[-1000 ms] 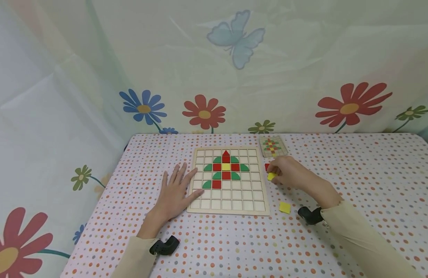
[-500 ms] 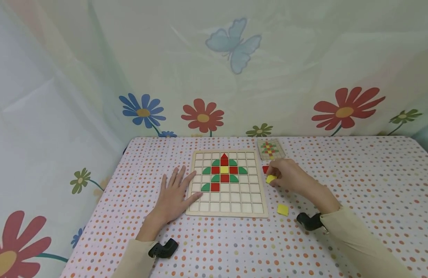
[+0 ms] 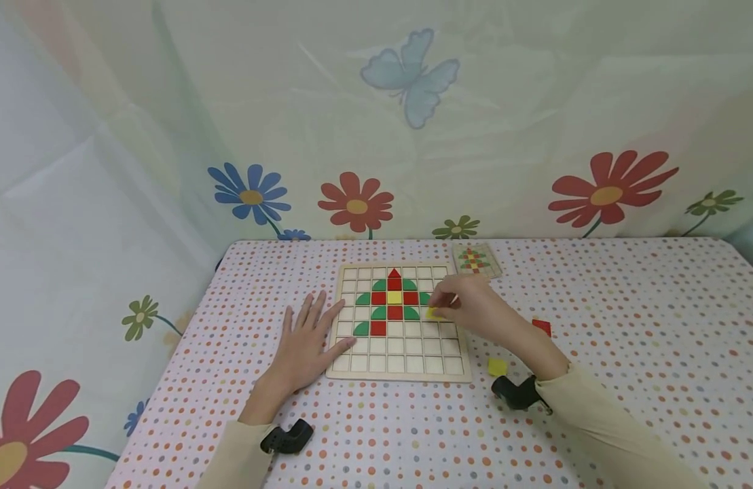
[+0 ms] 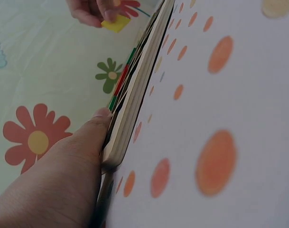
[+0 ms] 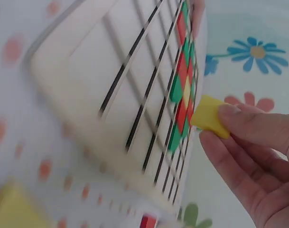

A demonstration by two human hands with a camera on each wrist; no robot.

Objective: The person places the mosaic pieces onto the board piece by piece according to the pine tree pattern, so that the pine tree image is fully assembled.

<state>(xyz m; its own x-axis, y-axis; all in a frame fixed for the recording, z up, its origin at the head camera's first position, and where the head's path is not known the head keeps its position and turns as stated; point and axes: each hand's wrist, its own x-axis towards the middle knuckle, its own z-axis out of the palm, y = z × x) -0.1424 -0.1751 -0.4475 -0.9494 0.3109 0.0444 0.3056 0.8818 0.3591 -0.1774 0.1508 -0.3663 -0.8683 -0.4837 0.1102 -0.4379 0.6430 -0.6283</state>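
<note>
A wooden grid board [image 3: 397, 367] lies on the table, with red, green and yellow pieces set in its cells in a tree-like pattern. My left hand [image 3: 305, 343] is spread flat at the board's left side, with its thumb and a fingertip on the edge. In the left wrist view, the left thumb [image 4: 94, 130] lies along the frame. Above the board's right part, my right hand [image 3: 474, 305] pinches a yellow square tile [image 5: 208, 116] between thumb and fingers. That tile [image 3: 434, 314] appears raised off the cells, partly covered by the fingers in the head view.
Another yellow tile [image 3: 497, 367] lies right of the board, close to the right wrist's black camera [image 3: 517, 392]. Beyond the forearm is a red tile [image 3: 541, 327]. A pattern card [image 3: 489, 265] with a similar tree lies behind the board's right corner. A fabric backdrop [image 3: 278, 102] rises behind the table.
My right hand has carried the yellow tile leftward from beside the board to over it. A red tile by that hand is now hidden; another shows right of the forearm. The left hand stays put.
</note>
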